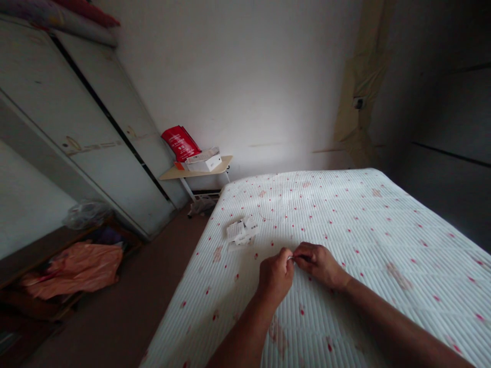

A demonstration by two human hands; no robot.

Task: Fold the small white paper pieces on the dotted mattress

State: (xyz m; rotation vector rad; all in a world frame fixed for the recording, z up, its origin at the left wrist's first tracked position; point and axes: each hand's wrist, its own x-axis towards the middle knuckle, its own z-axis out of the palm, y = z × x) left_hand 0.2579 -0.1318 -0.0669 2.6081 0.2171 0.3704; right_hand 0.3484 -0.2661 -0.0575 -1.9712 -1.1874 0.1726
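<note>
Item one: small white piece (pixel 290 258), mostly hidden, pinched between thumb and fingers of our left hand (pixel 275 274). Our right hand (pixel 319 261) pinches its other end, fingertips bunched narrow; we hold both close, presumably because so slight a thing needs steadying. Item two: printed paper slips (pixel 242 231), heaped near the quilted bed's (pixel 345 214) left edge, apparently set clear of our hands. Item three: small table (pixel 173 174) by the bed's far left corner, bearing red bag (pixel 181 144) and white box (pixel 205 163).
</note>
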